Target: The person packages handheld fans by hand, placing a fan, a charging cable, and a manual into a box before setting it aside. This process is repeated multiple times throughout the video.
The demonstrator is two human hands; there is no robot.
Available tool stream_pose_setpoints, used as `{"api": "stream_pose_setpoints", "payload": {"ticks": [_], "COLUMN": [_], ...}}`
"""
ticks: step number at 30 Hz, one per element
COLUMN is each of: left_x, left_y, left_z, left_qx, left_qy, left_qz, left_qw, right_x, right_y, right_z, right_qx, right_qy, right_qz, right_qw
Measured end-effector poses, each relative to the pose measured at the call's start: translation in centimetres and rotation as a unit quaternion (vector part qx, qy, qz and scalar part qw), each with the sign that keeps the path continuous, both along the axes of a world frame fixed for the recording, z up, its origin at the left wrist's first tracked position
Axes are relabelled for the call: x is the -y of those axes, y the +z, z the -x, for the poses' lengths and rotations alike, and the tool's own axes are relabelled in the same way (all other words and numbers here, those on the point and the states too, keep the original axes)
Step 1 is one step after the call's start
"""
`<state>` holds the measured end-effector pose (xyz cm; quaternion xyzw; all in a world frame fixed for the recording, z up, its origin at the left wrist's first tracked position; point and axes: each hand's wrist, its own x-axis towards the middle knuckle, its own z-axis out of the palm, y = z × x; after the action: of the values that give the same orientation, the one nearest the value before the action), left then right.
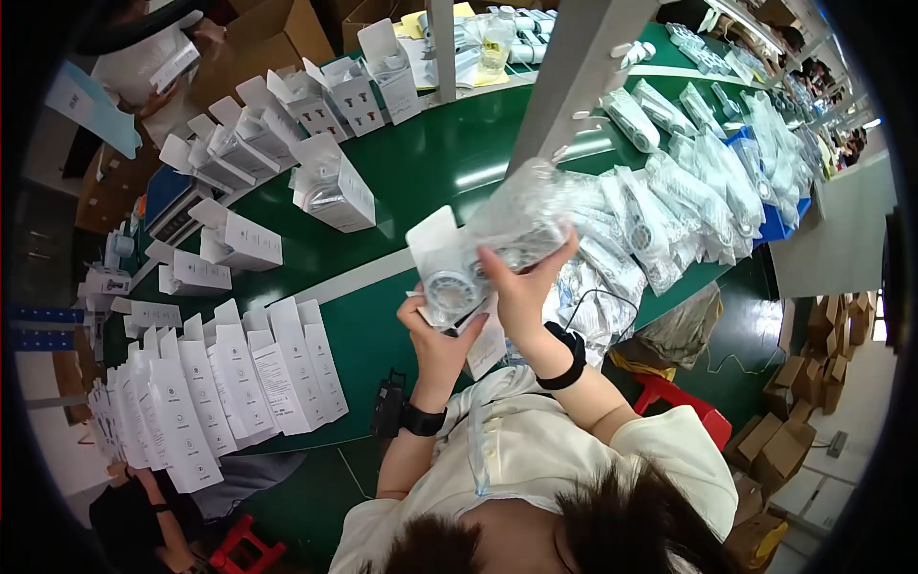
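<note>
Above the near part of the green table, my left hand (442,346) grips a white carton (433,237) with its flap raised. My right hand (524,295) is closed around a clear plastic bag (521,215), its loose end sticking up beyond my fingers. Between my hands shows a round, grille-like head (449,292) of a pale device, close against the carton. My fingers hide how far the device is inside the carton. Just right of my right hand lies a pile of similar bagged devices (650,225).
Upright white cartons (273,373) stand in rows at the near left. Open filled cartons (335,187) line the raised green strip behind. A grey post (564,86) rises at the far middle. A blue bin (779,225) sits right. Another person (143,67) holds a box, far left.
</note>
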<state>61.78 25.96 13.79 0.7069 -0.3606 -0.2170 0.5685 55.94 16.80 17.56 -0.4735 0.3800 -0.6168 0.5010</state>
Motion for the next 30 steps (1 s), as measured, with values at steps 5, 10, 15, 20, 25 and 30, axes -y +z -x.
{"api": "stream_pose_setpoints", "payload": {"ticks": [5, 10, 15, 20, 25, 30], "left_x": [-1.4, -2.0, -0.5, -1.5, -2.6, -4.5], "left_y": [-3.1, -3.0, -2.1, -4.0, -6.8, -8.9], "left_z": [-0.9, -2.5, -1.3, -2.0, -4.6, -6.1], "left_qx": [0.151, 0.255, 0.261, 0.100, 0.144, 0.127], "left_qy": [0.099, 0.028, -0.042, 0.047, 0.066, 0.041], "left_qz": [0.071, 0.082, 0.109, 0.115, 0.137, 0.072], "left_qw": [0.981, 0.963, 0.958, 0.987, 0.978, 0.988], "right_x": [1.2, 1.5, 1.4, 1.7, 4.1, 4.8], "right_y": [-1.9, -0.7, 0.5, -0.2, -11.3, -15.8], "right_z": [1.6, 2.9, 2.7, 3.9, 8.9, 12.7], "right_qx": [-0.219, -0.242, -0.268, -0.302, -0.610, -0.684], "right_qy": [0.094, 0.130, 0.185, 0.311, 0.296, 0.356], "right_qz": [0.160, 0.180, 0.198, 0.411, 0.206, 0.195], "right_qw": [0.958, 0.944, 0.925, 0.802, 0.706, 0.606]}}
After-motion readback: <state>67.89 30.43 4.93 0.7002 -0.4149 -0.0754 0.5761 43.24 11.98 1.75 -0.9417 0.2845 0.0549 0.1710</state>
